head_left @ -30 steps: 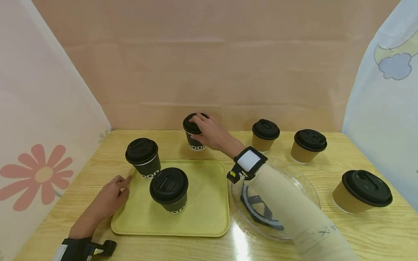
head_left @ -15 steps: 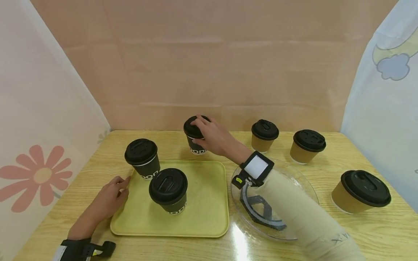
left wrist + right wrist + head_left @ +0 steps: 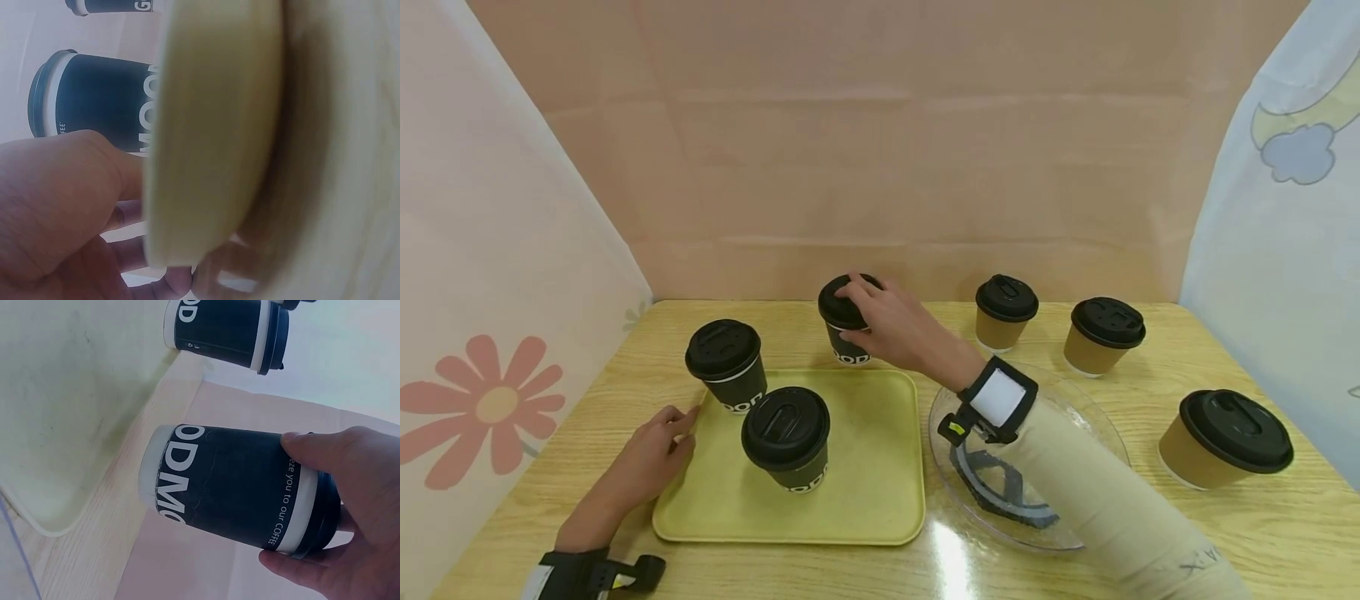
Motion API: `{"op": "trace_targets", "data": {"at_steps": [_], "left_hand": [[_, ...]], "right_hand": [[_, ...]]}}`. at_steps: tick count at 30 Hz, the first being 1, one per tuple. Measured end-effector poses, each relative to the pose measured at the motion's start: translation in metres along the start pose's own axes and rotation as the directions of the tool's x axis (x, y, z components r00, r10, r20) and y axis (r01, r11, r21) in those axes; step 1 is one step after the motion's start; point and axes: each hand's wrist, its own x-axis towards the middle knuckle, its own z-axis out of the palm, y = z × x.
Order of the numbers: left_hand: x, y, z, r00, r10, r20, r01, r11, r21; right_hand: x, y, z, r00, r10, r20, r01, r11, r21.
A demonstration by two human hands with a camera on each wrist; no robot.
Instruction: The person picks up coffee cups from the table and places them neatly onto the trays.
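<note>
My right hand grips a black paper coffee cup near its black lid, thumb on one side and fingers on the other. This cup stands roughly upright just behind the far rim of the yellow tray; whether its base touches the table I cannot tell. My left hand holds the tray's left rim, thumb and fingers about it. On the tray are two matching lidded cups: one at the back left corner, near the left hand, and one left of the middle.
Right of the tray lies a clear round plate over a dark grey ring-like shape, partly under my right sleeve. Three brown cups with black lids stand on the right: one at the back, one farther right, and one in front.
The right hand has brought its black cup slightly nearer the tray's far rim. My left hand and the cups on the tray hold their places.
</note>
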Motion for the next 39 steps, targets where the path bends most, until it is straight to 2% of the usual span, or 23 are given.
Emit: {"op": "trace_targets", "data": {"at_steps": [11, 16, 30, 39], "left_hand": [[-0.001, -0.002, 0.001, 1.000, 0.019, -0.017, -0.019, 1.000, 0.016], [-0.002, -0.001, 0.001, 1.000, 0.019, -0.014, -0.018, 1.000, 0.011], [0.000, 0.000, 0.003, 1.000, 0.017, -0.015, -0.017, 1.000, 0.011], [-0.001, 0.001, 0.000, 0.999, 0.029, -0.020, -0.028, 1.000, 0.003]], "right_hand": [[-0.012, -0.009, 0.000, 1.000, 0.001, 0.027, -0.001, 1.000, 0.008], [-0.016, -0.013, 0.002, 0.999, -0.025, 0.037, 0.025, 1.000, 0.008], [-0.027, -0.024, 0.005, 0.991, 0.001, 0.132, -0.007, 0.999, 0.049], [-0.030, -0.030, 0.007, 0.994, -0.051, 0.101, 0.046, 0.998, 0.051]]}}
